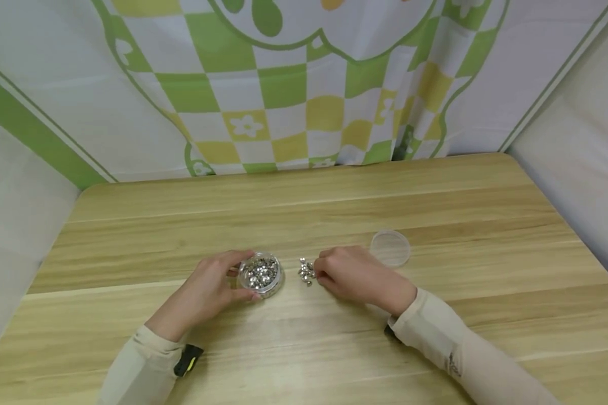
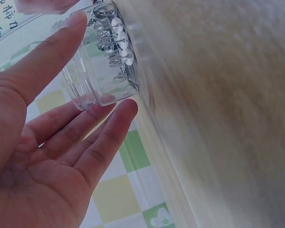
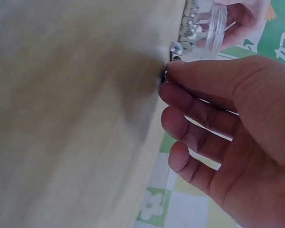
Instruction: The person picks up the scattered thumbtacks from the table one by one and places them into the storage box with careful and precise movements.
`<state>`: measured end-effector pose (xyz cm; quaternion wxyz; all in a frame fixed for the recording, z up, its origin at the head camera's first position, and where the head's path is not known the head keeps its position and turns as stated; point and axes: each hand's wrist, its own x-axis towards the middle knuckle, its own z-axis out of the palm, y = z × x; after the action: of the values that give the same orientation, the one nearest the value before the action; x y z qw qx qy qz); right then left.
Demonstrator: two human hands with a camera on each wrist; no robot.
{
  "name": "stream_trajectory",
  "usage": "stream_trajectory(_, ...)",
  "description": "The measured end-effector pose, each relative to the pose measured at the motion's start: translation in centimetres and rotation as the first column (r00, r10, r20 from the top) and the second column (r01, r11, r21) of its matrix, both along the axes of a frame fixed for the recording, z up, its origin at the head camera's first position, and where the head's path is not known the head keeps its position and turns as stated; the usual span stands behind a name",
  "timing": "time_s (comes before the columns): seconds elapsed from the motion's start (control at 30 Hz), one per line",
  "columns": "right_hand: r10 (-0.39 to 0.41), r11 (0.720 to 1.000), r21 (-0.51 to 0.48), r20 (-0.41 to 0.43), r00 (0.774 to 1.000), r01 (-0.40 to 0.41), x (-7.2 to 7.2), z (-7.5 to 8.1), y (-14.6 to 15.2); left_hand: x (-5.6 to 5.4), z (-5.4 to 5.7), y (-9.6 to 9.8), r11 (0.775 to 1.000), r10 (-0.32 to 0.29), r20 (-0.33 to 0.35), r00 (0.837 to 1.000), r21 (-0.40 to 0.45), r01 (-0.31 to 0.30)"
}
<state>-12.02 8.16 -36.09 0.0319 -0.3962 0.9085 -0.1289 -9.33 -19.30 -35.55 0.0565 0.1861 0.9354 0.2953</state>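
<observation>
A round clear plastic jar [image 1: 275, 286] of silver thumbtacks [image 2: 126, 56] stands on the table. My left hand [image 1: 208, 284] holds it from the left, thumb on the near side and fingers round the far side. To the right of the jar, a small pile of loose thumbtacks [image 1: 305, 272] lies on the wood. At the right edge of that pile is my right hand [image 1: 352, 275], its thumb and forefinger pinching a thumbtack [image 3: 166, 74] at the tabletop. Only a sliver of metal shows between those fingertips. The other fingers are loosely bent.
Behind the right hand, a clear round lid [image 1: 390, 248] lies flat on the wooden table [image 1: 304, 349]. A white curtain with green and yellow checks [image 1: 284, 90] hangs along the table's far edge.
</observation>
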Motion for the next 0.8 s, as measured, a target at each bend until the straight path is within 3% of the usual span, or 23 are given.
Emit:
stream_trajectory(0.2,-0.009,1.0,-0.031,-0.051,0.999,0.007,0.0,1.2,-0.8,0.0,0.1,0.0,1.0,0.002,0.009,1.0,0.004,-0.002)
stream_trajectory(0.4,0.011,0.997,-0.079,-0.082,0.997,-0.017,-0.2,2.1,-3.8,-0.2,-0.1,0.0,1.0,-0.009,0.016,1.0,0.008,0.009)
stream_trajectory(0.8,0.094,0.991,-0.086,-0.12,0.988,-0.105,-0.3,1.9,-8.7,-0.3,-0.1,-0.1,0.998,-0.046,-0.015,0.999,0.037,0.046)
